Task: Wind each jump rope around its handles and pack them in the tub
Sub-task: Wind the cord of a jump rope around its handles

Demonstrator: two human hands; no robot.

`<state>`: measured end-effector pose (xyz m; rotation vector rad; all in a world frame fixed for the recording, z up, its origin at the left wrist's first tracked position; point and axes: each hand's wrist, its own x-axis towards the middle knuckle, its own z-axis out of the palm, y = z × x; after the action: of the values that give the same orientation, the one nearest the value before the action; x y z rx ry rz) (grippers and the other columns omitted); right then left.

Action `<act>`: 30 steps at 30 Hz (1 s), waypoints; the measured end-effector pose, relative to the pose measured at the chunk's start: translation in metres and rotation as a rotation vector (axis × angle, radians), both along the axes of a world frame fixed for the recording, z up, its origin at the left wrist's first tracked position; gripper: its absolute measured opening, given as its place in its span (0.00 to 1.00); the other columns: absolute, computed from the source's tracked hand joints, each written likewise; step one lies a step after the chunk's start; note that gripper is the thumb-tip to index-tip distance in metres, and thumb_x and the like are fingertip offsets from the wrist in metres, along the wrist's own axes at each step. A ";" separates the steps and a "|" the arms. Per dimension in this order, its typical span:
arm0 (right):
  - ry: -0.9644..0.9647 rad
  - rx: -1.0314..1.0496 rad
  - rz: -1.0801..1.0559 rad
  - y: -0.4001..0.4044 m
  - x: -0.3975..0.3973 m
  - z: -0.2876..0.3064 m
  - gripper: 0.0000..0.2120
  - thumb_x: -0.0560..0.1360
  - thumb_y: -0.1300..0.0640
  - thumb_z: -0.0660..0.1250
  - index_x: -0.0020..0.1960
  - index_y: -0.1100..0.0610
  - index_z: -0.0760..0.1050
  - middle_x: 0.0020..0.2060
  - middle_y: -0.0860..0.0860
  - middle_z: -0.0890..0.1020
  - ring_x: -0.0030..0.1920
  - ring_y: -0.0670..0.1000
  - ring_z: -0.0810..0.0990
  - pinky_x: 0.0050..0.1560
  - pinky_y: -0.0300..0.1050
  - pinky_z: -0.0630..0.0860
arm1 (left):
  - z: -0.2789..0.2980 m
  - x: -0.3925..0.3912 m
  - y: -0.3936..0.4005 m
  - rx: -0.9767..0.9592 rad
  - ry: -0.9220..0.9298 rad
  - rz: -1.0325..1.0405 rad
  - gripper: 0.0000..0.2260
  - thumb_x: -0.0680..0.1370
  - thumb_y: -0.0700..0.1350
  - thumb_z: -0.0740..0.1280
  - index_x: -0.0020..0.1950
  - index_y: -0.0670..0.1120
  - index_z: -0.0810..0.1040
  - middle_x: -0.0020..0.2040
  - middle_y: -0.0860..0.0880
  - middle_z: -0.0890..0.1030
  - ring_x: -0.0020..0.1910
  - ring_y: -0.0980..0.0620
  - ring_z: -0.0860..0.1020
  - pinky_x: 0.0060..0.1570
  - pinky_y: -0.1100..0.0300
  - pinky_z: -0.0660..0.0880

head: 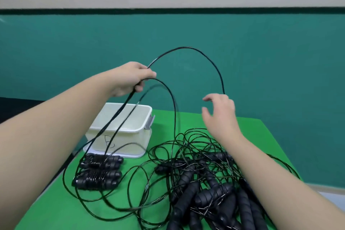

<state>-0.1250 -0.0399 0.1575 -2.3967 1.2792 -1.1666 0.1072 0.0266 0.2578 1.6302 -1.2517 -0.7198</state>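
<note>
L hand point(130, 78) is raised above the tub, fingers curled round a black jump rope cord point(186, 47); several strands pass through that grip. One strand arcs up and over to the R, its far end dropping just behind the R hand point(219, 112). R hand is open, fingers spread and slightly bent, holding nothing; can't tell if it touches the cord. Other strands drop from the L hand down across the front of the white tub point(121, 129), which sits at the back-L of the green surface point(242, 129) w/ a letter scrawled on its front wall. Just in front of the tub lie wound rope bundles point(99, 172), cord coiled round the handles, side by side. To the R, a tangled pile of loose ropes and black handles point(205, 183) sprawls under the R forearm, w/ loops trailing toward the bundles.
</note>
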 end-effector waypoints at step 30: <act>-0.010 0.272 -0.089 -0.012 -0.015 0.031 0.18 0.79 0.47 0.60 0.41 0.57 0.80 0.26 0.50 0.74 0.28 0.52 0.72 0.30 0.41 0.65 | 0.013 -0.004 0.027 -0.045 -0.828 0.114 0.11 0.76 0.53 0.67 0.41 0.47 0.78 0.30 0.49 0.74 0.29 0.50 0.68 0.29 0.60 0.63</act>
<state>-0.1399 -0.0517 0.1883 -2.1564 1.4503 -0.9538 0.1031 0.0535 0.2705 2.0210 -1.6920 0.0980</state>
